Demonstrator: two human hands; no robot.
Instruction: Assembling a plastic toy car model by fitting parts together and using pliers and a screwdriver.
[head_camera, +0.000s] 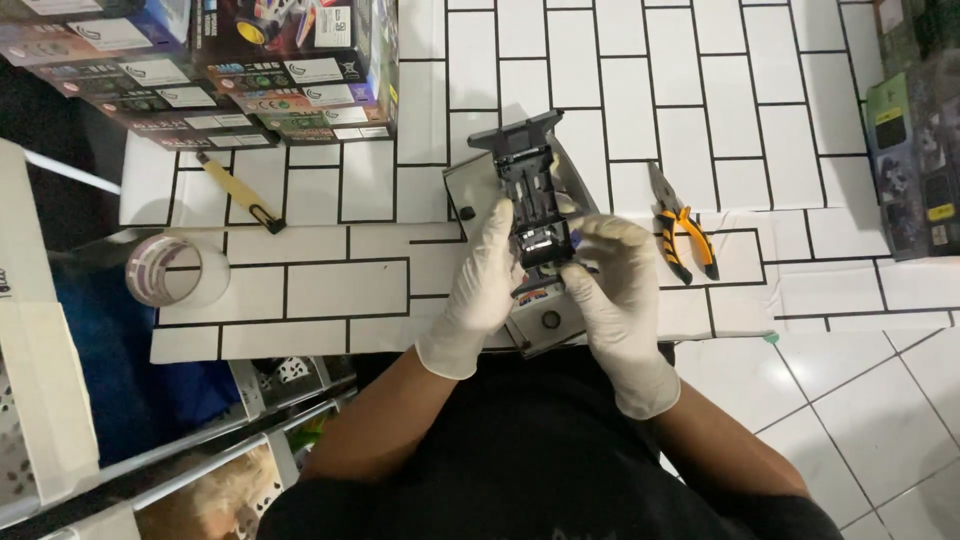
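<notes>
Seen from the head camera, a person in white gloves holds a black plastic mechanism (530, 200) over a grey base plate (478, 190) on a counter (330, 290) covered in white brick-pattern sheet, its long axis running away from the body. The left hand (482, 290) has its grip closed around the mechanism's near left side, while the right hand (615, 290) pinches the near right edge, both equally close. Orange-handled pliers (685, 235) lie just right, a yellow-handled utility knife (238, 190) and tape roll (168, 270) well left, stacked product boxes (240, 70) beyond.
</notes>
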